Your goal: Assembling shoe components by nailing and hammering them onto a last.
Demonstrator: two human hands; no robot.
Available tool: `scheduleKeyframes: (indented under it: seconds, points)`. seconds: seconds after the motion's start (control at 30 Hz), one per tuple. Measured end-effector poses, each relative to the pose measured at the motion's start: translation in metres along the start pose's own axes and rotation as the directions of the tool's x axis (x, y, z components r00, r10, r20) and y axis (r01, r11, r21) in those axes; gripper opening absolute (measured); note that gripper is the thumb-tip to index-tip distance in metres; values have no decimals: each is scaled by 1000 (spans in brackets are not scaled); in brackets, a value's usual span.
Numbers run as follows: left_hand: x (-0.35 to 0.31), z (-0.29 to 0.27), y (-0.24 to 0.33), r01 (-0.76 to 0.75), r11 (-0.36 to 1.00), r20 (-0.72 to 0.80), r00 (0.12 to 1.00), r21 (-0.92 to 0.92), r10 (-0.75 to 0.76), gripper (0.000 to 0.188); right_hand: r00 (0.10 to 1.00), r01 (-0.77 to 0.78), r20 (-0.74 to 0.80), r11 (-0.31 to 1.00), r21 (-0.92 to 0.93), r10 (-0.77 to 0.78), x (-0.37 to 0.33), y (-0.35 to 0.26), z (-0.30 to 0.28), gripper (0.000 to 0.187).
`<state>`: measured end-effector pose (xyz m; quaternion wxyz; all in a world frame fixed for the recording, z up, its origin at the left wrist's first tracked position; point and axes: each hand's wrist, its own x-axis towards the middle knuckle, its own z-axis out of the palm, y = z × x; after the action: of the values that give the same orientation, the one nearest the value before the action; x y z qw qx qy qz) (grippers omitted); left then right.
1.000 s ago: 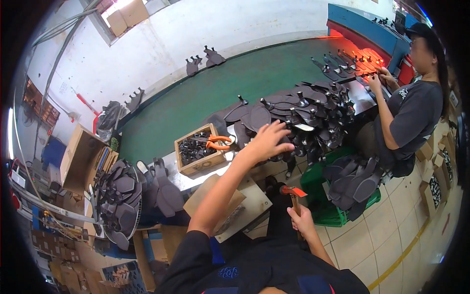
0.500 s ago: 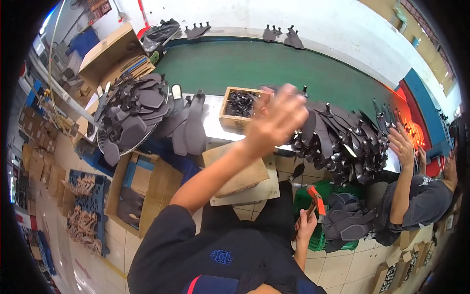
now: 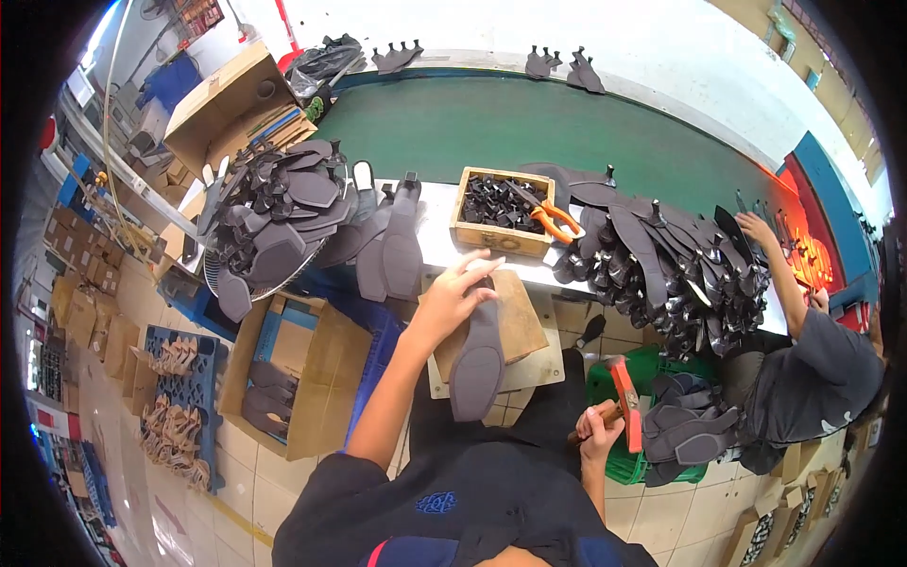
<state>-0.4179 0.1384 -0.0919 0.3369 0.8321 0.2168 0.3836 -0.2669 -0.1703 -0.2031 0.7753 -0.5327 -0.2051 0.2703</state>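
L hand [image 3: 451,300] is closed on the narrow end of a dk-gray shoe insole [image 3: 479,369], nearer than R; insole lies just R of & below it, long axis near-to-far, matte, broad end overhanging wood block [image 3: 519,318]. R hand [image 3: 598,430] grips red-headed hammer [image 3: 624,402].

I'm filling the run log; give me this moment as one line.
left hand: holding grey insole over wooden block; right hand: holding red-headed hammer; orange-handled pliers: across wooden box
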Motion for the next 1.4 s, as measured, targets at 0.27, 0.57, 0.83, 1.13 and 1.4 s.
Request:
scheduleKeyframes:
  seconds: [0.27,0.57,0.83,1.13,1.4]
  points:
    - [106,6,-67,-249,798,-52,942,549,330,21,998,-59,2,996,-61,60,15,-6,-1,17]
    - [129,1,-87,-158,824,148,985,543,92,7,995,-19,100,1000,-12,20,51,-28,12,14]
    - [119,14,-95,-176,793,132,984,584,121,13,976,63,207,998,8,-63,84,-55,65,17]
    - [118,6,-74,263,943,-61,958,-202,-280,19,950,107,308,984,-144,-58,101,-87,101,21]
    - [79,-3,-4,240,823,-133,926,-515,-353,37,934,124,353,980,-157,-61,100,-118,144,23]
